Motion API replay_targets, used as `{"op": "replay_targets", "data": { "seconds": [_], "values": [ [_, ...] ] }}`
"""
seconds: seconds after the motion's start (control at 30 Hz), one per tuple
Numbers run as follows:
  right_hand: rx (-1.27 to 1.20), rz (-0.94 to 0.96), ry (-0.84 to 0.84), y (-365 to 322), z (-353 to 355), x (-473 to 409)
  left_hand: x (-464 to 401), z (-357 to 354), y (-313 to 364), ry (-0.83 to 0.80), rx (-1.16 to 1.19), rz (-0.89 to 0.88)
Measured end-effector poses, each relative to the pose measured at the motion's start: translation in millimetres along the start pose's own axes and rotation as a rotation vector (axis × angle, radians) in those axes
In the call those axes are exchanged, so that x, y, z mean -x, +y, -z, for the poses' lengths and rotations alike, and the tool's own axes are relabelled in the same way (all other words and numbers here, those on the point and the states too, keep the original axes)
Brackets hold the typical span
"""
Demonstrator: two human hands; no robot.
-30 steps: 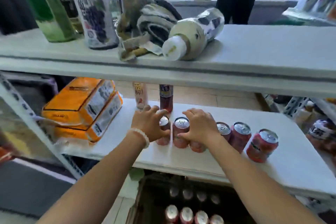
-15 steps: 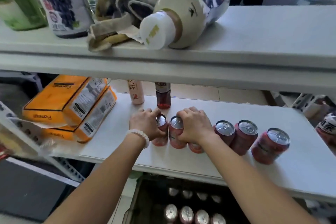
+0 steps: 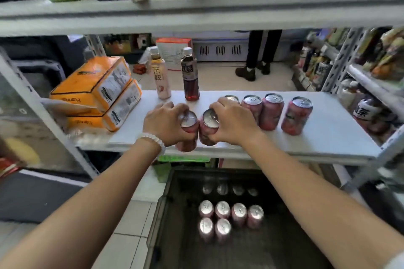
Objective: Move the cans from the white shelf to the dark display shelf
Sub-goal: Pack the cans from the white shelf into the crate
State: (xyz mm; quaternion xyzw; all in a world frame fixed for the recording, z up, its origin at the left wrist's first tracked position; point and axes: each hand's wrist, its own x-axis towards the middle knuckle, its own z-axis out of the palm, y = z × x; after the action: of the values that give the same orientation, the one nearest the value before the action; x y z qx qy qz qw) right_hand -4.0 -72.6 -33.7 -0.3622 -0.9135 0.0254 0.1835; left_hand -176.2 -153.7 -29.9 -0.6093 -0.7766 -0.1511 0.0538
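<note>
My left hand [image 3: 165, 123] grips a pink can [image 3: 188, 135] and my right hand [image 3: 235, 123] grips a second pink can [image 3: 207, 131]; both cans are at the front edge of the white shelf [image 3: 328, 137], side by side and almost touching. Behind my right hand stand several more pink cans [image 3: 272, 111] in a row, one partly hidden by my fingers. Below, the dark display shelf [image 3: 284, 236] holds several pink cans [image 3: 229, 214] seen from above.
Two orange packs [image 3: 98, 94] lie stacked at the shelf's left. Two tea bottles [image 3: 190, 76] stand at the back. An upper white board [image 3: 218, 8] carries bottles and cloth. A person's legs [image 3: 255, 54] stand beyond. A stocked rack [image 3: 371, 72] is at right.
Both hands have drawn their cans toward the shelf's front edge and closed round them. The camera dropped lower, showing the floor beyond and the dark shelf below.
</note>
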Motion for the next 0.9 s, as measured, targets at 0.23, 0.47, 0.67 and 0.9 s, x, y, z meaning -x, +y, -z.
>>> {"op": "replay_targets", "data": {
  "seconds": [0.23, 0.47, 0.67, 0.9],
  "values": [
    [0.022, -0.061, 0.013, -10, -28, 120, 96, -34, 27, -0.037, -0.044, -0.113],
    [-0.043, -0.189, -0.109, 15, -94, 218, 154, -127, 56, -0.132, 0.075, -0.134],
    [-0.028, -0.339, -0.286, 59, -170, 250, 163, -229, 72, -0.294, 0.069, -0.167],
    [-0.032, -0.436, -0.473, 116, -259, 263, 160, -343, 75, -0.532, 0.014, -0.16]
  ]
}}
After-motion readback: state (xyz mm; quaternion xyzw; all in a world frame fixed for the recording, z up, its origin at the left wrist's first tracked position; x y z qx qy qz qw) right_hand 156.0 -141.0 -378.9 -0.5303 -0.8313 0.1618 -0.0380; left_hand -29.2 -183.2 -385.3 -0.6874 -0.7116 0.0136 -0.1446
